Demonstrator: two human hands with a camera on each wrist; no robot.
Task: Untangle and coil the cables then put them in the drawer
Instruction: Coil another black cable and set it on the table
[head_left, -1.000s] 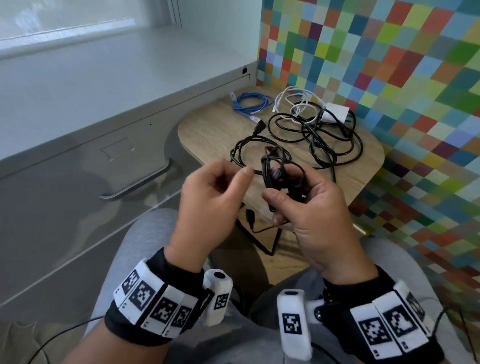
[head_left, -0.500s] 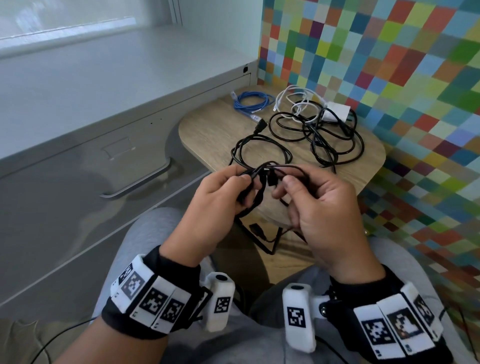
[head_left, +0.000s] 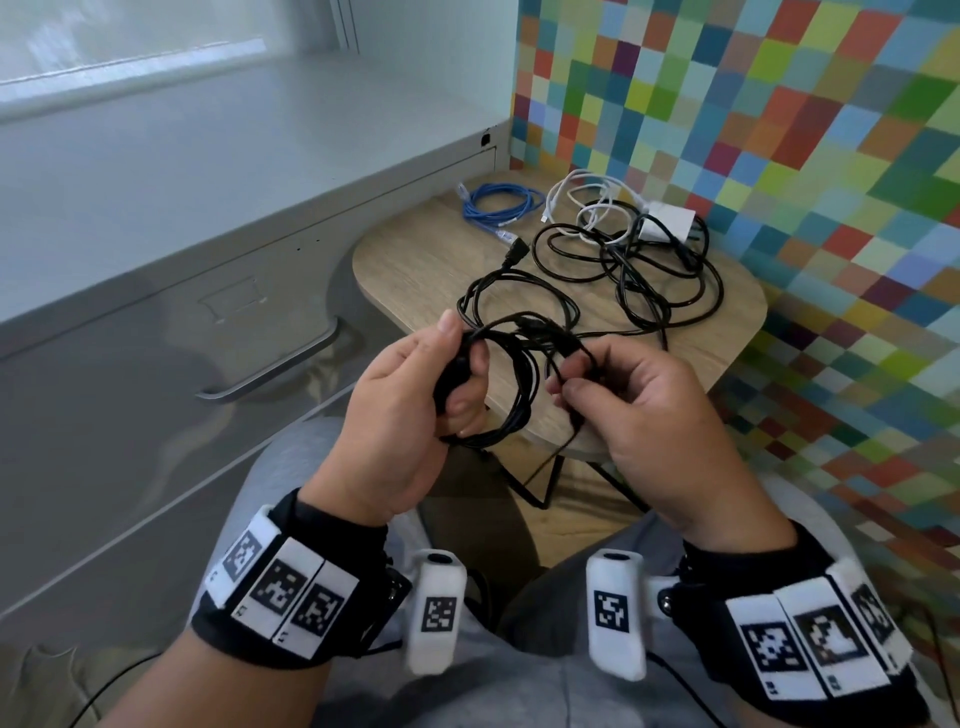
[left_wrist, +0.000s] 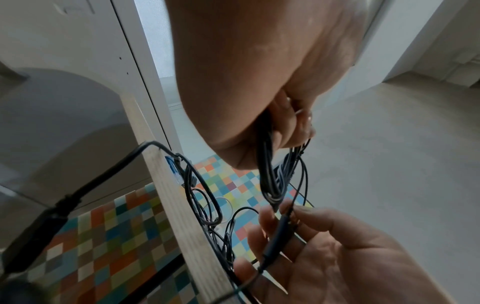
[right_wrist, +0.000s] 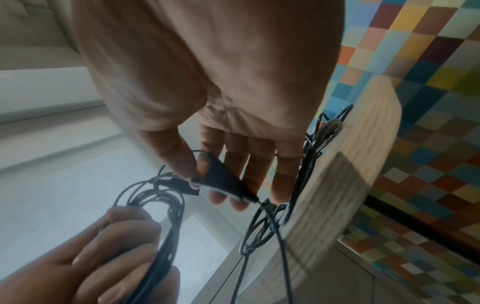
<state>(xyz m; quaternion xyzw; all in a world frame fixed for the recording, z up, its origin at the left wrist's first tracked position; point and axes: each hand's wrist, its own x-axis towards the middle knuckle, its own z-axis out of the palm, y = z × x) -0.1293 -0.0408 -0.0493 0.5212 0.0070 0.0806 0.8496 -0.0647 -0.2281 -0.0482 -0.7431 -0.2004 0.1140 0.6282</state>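
Note:
A thin black cable coil (head_left: 511, 410) hangs in front of the table edge, gripped by my left hand (head_left: 457, 364), whose fingers curl round its loops. My right hand (head_left: 576, 379) pinches the coil's black plug (right_wrist: 221, 182) between thumb and fingers, just right of the left hand. The left wrist view shows the coil's loops (left_wrist: 271, 174) dropping from the left hand (left_wrist: 285, 127) toward the plug (left_wrist: 279, 232). More tangled black cables (head_left: 649, 270) lie on the small wooden table (head_left: 410, 260). The grey drawer (head_left: 156, 364) at the left stands closed.
A coiled blue cable (head_left: 498, 205) and a white cable with its white adapter (head_left: 670, 221) lie at the back of the table. The drawer's metal handle (head_left: 275, 369) sits left of my hands. A checkered wall (head_left: 779, 130) bounds the right side.
The black bundle has passed from my right hand into my left. The hands have drawn slightly apart, and the right now pinches only the plug end.

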